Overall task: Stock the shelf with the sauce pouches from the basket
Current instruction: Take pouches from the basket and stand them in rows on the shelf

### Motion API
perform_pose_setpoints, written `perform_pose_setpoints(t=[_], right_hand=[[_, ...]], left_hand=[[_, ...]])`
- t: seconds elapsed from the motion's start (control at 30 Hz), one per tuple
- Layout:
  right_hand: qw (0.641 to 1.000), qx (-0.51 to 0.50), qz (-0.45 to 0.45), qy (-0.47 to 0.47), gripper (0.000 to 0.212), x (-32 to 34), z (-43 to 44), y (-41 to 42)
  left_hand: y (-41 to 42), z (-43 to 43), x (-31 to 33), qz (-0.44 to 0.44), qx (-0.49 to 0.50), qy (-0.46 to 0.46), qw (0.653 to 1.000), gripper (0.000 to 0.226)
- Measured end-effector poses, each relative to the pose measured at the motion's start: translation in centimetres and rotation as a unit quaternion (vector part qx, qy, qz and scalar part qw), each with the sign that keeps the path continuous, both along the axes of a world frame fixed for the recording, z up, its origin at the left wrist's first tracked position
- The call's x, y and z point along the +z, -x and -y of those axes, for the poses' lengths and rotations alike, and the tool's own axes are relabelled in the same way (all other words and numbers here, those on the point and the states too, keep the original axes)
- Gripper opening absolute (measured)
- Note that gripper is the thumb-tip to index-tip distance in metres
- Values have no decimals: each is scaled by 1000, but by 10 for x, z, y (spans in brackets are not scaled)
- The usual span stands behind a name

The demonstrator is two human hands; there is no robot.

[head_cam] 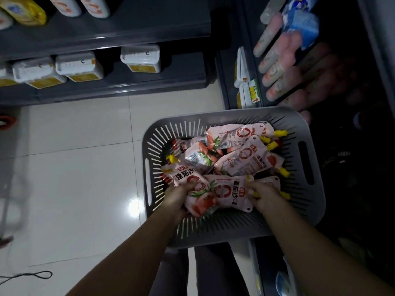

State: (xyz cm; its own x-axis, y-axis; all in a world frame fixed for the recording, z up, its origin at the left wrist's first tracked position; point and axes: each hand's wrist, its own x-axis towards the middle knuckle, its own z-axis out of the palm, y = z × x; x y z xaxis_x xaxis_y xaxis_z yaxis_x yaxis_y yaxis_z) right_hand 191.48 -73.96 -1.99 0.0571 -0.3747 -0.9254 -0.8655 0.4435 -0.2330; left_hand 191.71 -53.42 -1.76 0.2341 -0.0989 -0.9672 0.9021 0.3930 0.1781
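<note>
Toward six o'clock of the grey basket (pixel 235 229), the left hand (pixel 178 196) is curling its fingers round one sauce pouch (pixel 193 186), while the right hand (pixel 264 196) is gripping a neighbouring pouch (pixel 229 192) at its capped end. Slick film may be slipping loose on the lift toward the shelf (pixel 250 24) at one o'clock, dropping a pouch onto the tile floor (pixel 85 167).
</note>
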Motion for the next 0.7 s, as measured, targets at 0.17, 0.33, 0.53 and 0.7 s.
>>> perform_pose_setpoints(t=[0.17, 0.33, 0.53, 0.7], right_hand=[[990, 45, 84, 108, 37, 4, -11, -9], [968, 36, 248, 20, 42, 25, -38, -24], [973, 196, 104, -61, 48, -10, -65, -13], [967, 238, 89, 8, 42, -25, -79, -15]], left_hand=[[0, -3, 5, -8, -4, -8, 1000, 36], [2, -4, 10, -2, -4, 5, 1000, 52], [2, -8, 6, -21, 30, 4, 999, 56], [1, -2, 10, -7, -43, -88, 995, 40]])
